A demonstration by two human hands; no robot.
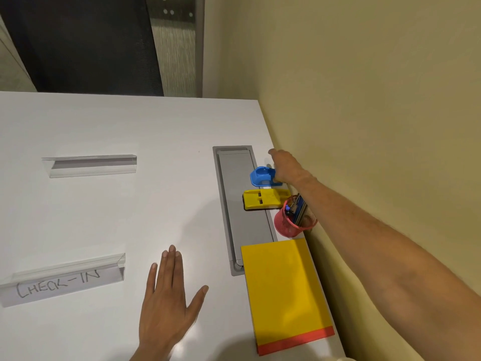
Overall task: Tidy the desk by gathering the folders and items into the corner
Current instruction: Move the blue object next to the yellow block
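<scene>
My right hand (283, 165) reaches far along the wall and grips the right end of a blue tape dispenser (261, 175) on the white desk (130, 217). Just nearer lies a yellow hole punch (264, 199). A red mesh pen cup (292, 222) holding pens stands against the wall under my forearm. A yellow folder (283, 287) lies on top of a red folder (296, 342) along the desk's right edge. My left hand (169, 298) rests flat on the desk with fingers spread, holding nothing.
A grey cable-tray lid (242, 204) is set into the desk beside the items. Two clear acrylic sign holders sit to the left: a blank sign holder (91, 165) and a "CHECK-IN" sign holder (62, 280). The beige wall (364, 100) borders the desk's right side.
</scene>
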